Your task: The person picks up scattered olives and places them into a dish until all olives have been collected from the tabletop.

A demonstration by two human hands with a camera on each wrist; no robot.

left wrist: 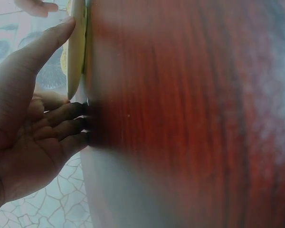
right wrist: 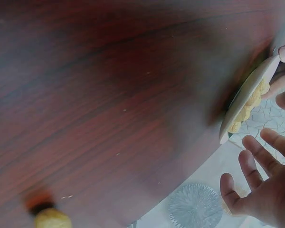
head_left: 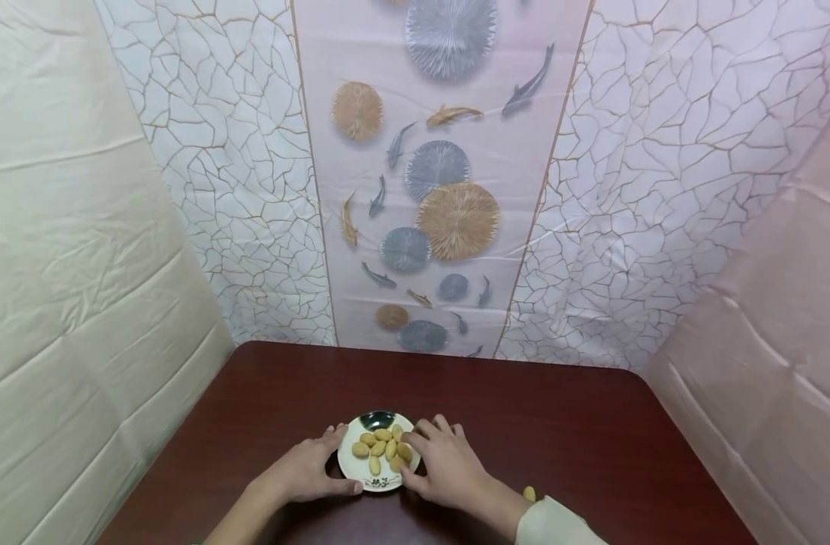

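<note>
A small white plate (head_left: pixel 352 475) with a dark green patch at its far rim and a painted motif at its near rim stands on the table. Several yellowish oval pieces (head_left: pixel 378 449), resembling small fruits or nuts, lie on it. My left hand (head_left: pixel 309 468) holds the plate's left side, thumb at the near rim and fingers along the far left edge. Over the right side hovers my right hand (head_left: pixel 449 463), its thumb and index finger parted beside the pieces. In the right wrist view the right hand's other fingers (right wrist: pixel 251 168) are spread and loosely bent.
One more yellowish piece (head_left: pixel 529 493) lies on the table beside the right forearm; the right wrist view shows this loose piece (right wrist: pixel 53 219) at the bottom. The dark red-brown table (head_left: pixel 557 424) has patterned cloth (head_left: pixel 415 189) hanging behind it and pale cloth at both sides.
</note>
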